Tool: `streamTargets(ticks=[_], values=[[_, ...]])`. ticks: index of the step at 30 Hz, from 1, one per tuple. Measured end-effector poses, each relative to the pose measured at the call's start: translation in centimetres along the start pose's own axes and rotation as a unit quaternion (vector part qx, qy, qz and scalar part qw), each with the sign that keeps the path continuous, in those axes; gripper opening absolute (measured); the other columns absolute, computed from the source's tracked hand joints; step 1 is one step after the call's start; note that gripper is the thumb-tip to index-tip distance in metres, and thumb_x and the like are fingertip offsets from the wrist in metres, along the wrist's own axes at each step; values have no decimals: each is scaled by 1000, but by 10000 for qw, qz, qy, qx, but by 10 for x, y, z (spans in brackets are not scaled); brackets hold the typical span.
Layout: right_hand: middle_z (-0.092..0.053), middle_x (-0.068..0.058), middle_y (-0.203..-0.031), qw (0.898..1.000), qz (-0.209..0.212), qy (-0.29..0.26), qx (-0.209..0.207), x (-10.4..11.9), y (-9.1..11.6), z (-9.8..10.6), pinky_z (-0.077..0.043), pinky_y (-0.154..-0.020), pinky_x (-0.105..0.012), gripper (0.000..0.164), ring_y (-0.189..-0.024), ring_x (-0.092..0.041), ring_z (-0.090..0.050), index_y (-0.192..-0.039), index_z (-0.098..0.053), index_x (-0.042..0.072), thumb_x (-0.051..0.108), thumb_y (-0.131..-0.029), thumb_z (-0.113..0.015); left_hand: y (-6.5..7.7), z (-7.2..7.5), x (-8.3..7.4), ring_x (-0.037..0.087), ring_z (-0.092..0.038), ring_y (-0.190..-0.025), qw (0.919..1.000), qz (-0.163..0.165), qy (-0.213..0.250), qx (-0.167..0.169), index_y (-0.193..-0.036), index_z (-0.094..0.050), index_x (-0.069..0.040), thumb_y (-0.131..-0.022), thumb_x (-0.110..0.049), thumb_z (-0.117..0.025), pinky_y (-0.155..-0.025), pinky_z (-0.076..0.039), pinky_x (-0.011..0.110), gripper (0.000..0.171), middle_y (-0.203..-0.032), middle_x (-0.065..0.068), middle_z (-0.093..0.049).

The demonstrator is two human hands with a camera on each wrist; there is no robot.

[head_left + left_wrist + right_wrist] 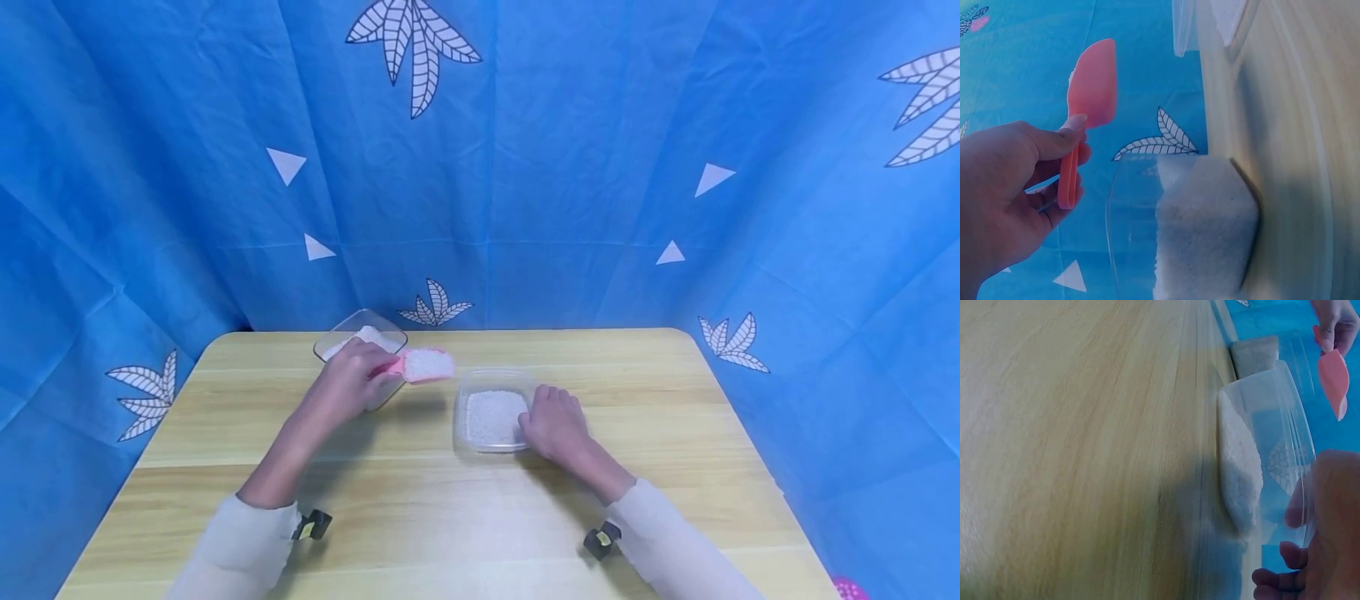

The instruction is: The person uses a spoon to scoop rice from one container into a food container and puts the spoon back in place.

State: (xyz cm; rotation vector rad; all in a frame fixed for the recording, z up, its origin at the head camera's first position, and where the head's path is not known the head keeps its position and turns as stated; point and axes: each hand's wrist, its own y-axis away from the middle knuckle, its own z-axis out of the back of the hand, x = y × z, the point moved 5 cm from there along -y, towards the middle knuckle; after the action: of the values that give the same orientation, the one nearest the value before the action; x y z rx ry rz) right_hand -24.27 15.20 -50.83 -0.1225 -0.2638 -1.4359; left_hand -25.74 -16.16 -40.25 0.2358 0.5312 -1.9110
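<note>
My left hand grips the handle of a pink scoop heaped with white grains. The scoop is held up in the air, between two clear plastic containers. Just behind and below that hand stands the left container, holding more white grains. My right hand pinches the right rim of the other clear container, thumb on one side of the wall and fingers on the other. White grains cover the bottom of this one.
Both containers stand on a light wooden table, the left one nearer the far edge. A blue curtain with leaf prints hangs behind and around the table. A pink dotted thing shows at the lower right corner.
</note>
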Motion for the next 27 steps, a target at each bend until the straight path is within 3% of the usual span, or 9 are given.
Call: streamTargets(ticks=[11,27], values=[[-54,-14,-92,10000,12,-25,4,0,0,0,-47,-87,-46,32,-87,-29,-50,-101,-53,-1,31,-97,-51,-3,-13,-13,26,-68,-98,9971,-717,-78,-257,-113,-79,-4,-86,-17,-84,-89,-60,43,30,-107,13,-80],[-54,-14,-90,10000,56,-3,-52,1,0,2,-46,-84,-46,30,-84,-29,-49,-99,-53,-1,29,-96,-51,-7,-24,-22,24,-67,-103,9972,-611,-418,46,-114,-79,-8,-89,-24,-82,-92,-60,40,30,-110,10,-80]])
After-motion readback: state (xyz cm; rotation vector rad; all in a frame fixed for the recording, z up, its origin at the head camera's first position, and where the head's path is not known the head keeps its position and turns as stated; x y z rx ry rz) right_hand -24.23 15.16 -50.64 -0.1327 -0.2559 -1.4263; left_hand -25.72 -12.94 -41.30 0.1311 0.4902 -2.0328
